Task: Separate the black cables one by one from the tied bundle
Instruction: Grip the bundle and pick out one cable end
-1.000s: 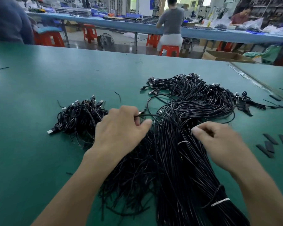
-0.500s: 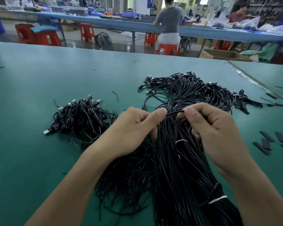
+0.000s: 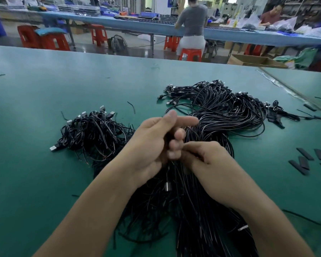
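Works with both hands close together, touching, above a big tied bundle of thin black cables (image 3: 211,210) lying on the green table mat (image 3: 35,182). Grips a few black strands (image 3: 176,169) in the left hand (image 3: 154,145), lower fingers curled round them, thumb and forefinger stretched forward. Pinches strands with the curled right hand (image 3: 213,164); cannot tell whether the same ones. Leaves a silver plug (image 3: 167,186) dangling below the hands, a white tie (image 3: 243,228) round the bundle, a smaller loose heap of black cables (image 3: 93,132) to the left, flat black strips (image 3: 304,160) at the right.
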